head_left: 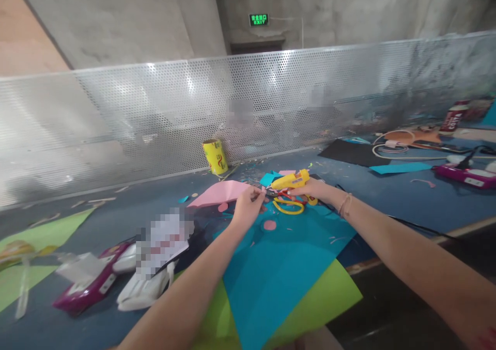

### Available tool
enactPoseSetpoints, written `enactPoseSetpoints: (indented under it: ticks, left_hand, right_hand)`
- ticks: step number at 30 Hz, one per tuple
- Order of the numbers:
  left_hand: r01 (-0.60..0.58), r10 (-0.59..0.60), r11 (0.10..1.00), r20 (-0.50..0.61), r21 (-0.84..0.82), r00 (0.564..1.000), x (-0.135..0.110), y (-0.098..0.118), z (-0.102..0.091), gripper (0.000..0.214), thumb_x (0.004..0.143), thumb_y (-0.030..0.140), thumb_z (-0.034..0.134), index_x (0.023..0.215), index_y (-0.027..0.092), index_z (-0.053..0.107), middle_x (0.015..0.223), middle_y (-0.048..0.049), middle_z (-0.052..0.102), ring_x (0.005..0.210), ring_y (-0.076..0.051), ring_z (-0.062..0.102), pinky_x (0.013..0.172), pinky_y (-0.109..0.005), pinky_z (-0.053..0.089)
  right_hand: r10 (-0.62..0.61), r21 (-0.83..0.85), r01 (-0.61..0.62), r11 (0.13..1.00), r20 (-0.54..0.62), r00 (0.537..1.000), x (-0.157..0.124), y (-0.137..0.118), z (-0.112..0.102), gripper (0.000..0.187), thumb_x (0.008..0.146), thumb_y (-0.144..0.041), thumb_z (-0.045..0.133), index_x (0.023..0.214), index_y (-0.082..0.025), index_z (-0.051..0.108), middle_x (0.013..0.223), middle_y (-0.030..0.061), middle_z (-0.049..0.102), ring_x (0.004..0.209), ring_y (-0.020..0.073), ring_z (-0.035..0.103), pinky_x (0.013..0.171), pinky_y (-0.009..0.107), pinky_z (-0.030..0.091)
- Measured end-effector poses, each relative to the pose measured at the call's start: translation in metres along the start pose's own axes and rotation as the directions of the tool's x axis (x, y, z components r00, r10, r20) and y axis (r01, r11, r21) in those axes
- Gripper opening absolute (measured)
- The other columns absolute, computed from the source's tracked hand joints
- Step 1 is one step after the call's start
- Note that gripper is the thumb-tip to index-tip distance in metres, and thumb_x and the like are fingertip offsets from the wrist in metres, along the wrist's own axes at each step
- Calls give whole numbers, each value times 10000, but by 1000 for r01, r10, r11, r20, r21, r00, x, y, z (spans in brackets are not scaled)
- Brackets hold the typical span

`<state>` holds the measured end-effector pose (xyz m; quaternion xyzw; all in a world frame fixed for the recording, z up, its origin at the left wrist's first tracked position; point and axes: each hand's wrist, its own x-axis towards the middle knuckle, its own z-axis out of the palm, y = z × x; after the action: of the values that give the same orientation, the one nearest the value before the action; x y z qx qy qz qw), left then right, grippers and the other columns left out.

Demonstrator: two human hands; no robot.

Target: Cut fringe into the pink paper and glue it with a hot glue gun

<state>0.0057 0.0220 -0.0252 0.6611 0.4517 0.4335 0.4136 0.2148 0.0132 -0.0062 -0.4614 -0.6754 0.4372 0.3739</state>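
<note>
My right hand [313, 190] is closed around the handle of a yellow glue gun [290, 180], its nozzle pointing left. My left hand [249, 204] pinches a small piece of pink paper [264, 190] close to that nozzle; whether they touch is too small to tell. Just below the glue gun lie scissors [290, 207] with yellow and red handles. Beneath both hands spreads a large blue paper sheet [279, 272], with a pink paper circle [270, 225] on it. A larger pink sheet [217, 192] lies just beyond my left hand.
Green paper [337, 293] sticks out under the blue sheet. Purple power strips [91, 280] [465, 177] lie on both sides, with white chargers and cables. A yellow roll [214, 156] stands near the perforated metal divider [163, 107]. Black paper [349, 153] and paper scraps lie farther back.
</note>
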Motion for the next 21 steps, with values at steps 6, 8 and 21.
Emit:
enactPoseSetpoints:
  ticks: [6,8,21]
  left_hand:
    - [14,-14,1000,-14,-15,1000,1,-2,1,297,708,458,569,742,170,501,670,-17,642,440,-103,553,443,-228,451]
    - [8,-8,1000,-18,-4,1000,2,-3,0,290,713,451,566,727,170,495,673,-20,643,438,-101,553,443,-229,454]
    - [0,0,1000,-26,7,1000,0,-1,0,306,722,470,552,752,168,505,704,-24,649,433,-95,551,438,-227,452]
  right_hand:
    - [-8,-48,10,999,28,1000,0,1,0,237,660,-243,655,875,-147,629,736,25,641,691,131,564,611,237,448]
    - [-28,-36,29,999,19,999,2,4,-1,275,656,-243,661,915,-157,626,774,32,648,721,140,571,632,247,456]
    - [-65,22,65,998,8,998,3,6,-2,328,635,-233,679,950,-171,607,746,7,625,631,119,538,535,224,424]
